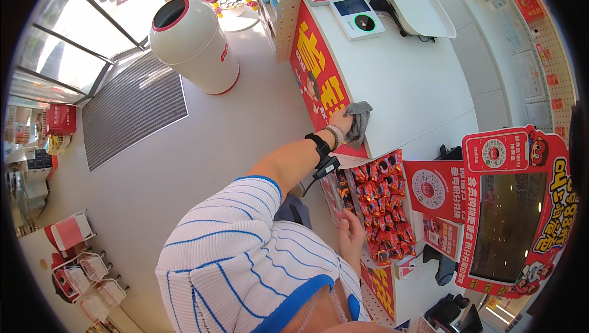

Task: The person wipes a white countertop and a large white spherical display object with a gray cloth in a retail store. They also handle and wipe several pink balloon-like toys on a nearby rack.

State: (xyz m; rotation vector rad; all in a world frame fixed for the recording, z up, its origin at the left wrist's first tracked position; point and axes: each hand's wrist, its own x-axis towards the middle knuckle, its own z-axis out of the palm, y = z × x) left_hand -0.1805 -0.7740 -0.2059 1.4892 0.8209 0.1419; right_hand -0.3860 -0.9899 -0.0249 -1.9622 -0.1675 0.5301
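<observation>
My left hand [341, 122] grips a grey cloth [360, 123]. The cloth lies against the near edge of the white countertop [414, 89] and hangs partly over its red printed front panel [320, 71]. On that wrist are a beaded bracelet and a black strap with a small device [326, 167]. Lower down, my right hand [352, 234] is beside a display tray of red-wrapped sweets [384, 209]. Its fingers are loosely bent and slightly apart, with nothing seen in them. The fingertips are near the clear plastic edge of the rack; contact cannot be made out.
A payment terminal [356, 18] and a white scale tray [421, 2] occupy the counter's far end. A red-framed screen [504, 222] stands right of the sweets. Left of the counter are a white bin [195, 45], a striped floor mat [135, 103] and wire baskets [89, 273].
</observation>
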